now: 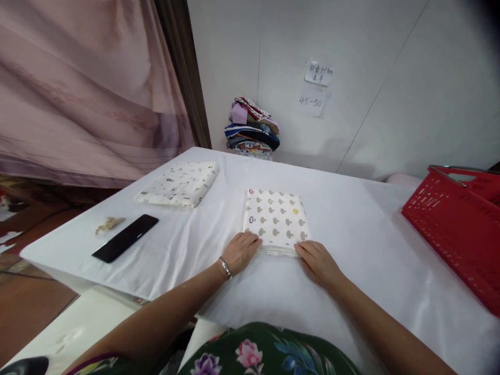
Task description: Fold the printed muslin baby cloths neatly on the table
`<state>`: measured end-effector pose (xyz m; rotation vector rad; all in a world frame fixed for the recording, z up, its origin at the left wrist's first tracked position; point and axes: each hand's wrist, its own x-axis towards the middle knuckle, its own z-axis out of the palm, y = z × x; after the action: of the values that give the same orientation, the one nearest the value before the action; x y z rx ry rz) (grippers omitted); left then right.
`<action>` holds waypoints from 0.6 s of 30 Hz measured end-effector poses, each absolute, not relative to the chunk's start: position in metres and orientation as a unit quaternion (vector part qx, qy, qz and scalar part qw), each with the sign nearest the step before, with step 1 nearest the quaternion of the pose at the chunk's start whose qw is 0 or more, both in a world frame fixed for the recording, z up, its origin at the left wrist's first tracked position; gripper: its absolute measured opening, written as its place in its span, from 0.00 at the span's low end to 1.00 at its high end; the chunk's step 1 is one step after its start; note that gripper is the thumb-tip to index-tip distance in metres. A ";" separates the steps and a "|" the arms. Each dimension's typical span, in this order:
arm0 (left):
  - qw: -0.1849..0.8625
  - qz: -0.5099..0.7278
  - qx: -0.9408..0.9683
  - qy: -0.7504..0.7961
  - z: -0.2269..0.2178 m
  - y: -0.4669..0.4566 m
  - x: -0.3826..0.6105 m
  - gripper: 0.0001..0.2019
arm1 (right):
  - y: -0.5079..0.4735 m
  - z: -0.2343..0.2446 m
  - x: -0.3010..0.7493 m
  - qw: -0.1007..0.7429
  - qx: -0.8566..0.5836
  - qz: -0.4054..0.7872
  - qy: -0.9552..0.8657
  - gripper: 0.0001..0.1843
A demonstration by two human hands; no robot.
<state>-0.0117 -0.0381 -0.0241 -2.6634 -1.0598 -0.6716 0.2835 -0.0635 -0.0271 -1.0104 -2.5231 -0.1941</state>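
A folded cream cloth with a grey mushroom print [276,219] lies in the middle of the white-covered table [363,245]. My left hand [241,251] rests at its near left corner, fingers curled onto the edge. At the near right corner my right hand [317,261] does the same, fingers on the cloth's hem. Both hands press or pinch the near edge; the fingertips are partly tucked under. A bracelet shows on my left wrist.
A second folded printed cloth [178,183] lies at the far left. A black phone [125,237] and a small tan object [108,224] sit near the left edge. A red plastic basket [461,224] stands at the right. Stacked folded clothes [252,128] sit against the wall.
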 end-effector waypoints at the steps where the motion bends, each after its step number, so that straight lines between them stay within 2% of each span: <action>1: 0.097 -0.224 -0.900 -0.361 -0.024 -0.038 -0.013 0.12 | -0.063 -0.029 0.285 0.214 -0.357 -0.073 -0.907 0.22; 7: 0.076 -0.269 -0.880 -0.384 -0.023 -0.042 -0.019 0.11 | -0.064 -0.038 0.288 0.252 -0.354 -0.076 -0.897 0.22; 11: 0.010 -0.294 -0.860 -0.417 -0.018 -0.048 -0.021 0.09 | -0.071 -0.038 0.288 0.269 -0.367 -0.059 -0.888 0.22; 14: -0.035 -0.310 -0.842 -0.440 -0.007 -0.046 -0.017 0.09 | -0.074 -0.027 0.282 0.261 -0.388 -0.028 -0.884 0.19; 18: -0.033 -0.314 -0.830 -0.459 0.005 -0.028 0.001 0.09 | -0.062 0.000 0.263 0.280 -0.425 -0.005 -0.861 0.13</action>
<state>0.0009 -0.0280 0.0054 -2.6657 -1.4742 -1.0070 0.2635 -0.0620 0.0000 -1.1399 -2.3074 -0.0128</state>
